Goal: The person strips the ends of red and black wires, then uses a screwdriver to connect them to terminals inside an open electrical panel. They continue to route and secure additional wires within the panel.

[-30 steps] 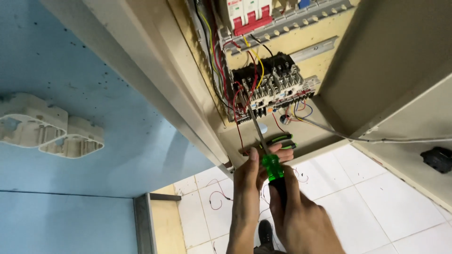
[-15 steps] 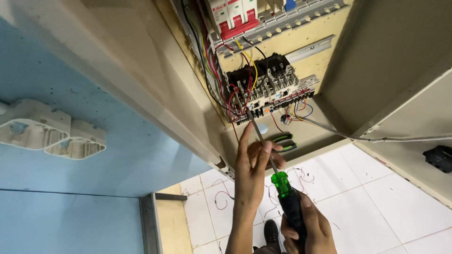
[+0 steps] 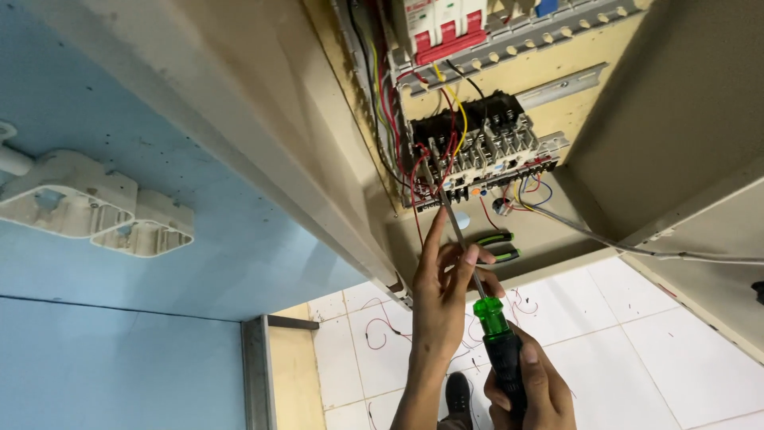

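Observation:
A beige electrical cabinet (image 3: 509, 95) hangs open in front of me. Inside sits a black and grey contactor block (image 3: 477, 151) with red, yellow and black wires. My right hand (image 3: 529, 390) grips the green and black handle of a screwdriver (image 3: 497, 334). Its metal shaft runs up to the left end of the contactor's lower terminals. My left hand (image 3: 442, 295) pinches and steadies the shaft, its forefinger stretched up toward the tip.
A red and white breaker (image 3: 442, 28) sits on a rail above the contactor. Green-handled pliers (image 3: 497, 247) lie on the cabinet floor. The cabinet door (image 3: 684, 127) stands open at right. Two white wall boxes (image 3: 95, 211) are on the blue wall. Red wire scraps litter the floor tiles (image 3: 637, 334).
My right hand has slid down the screwdriver toward me. The left hand has opened from the handle and now pinches the shaft higher up.

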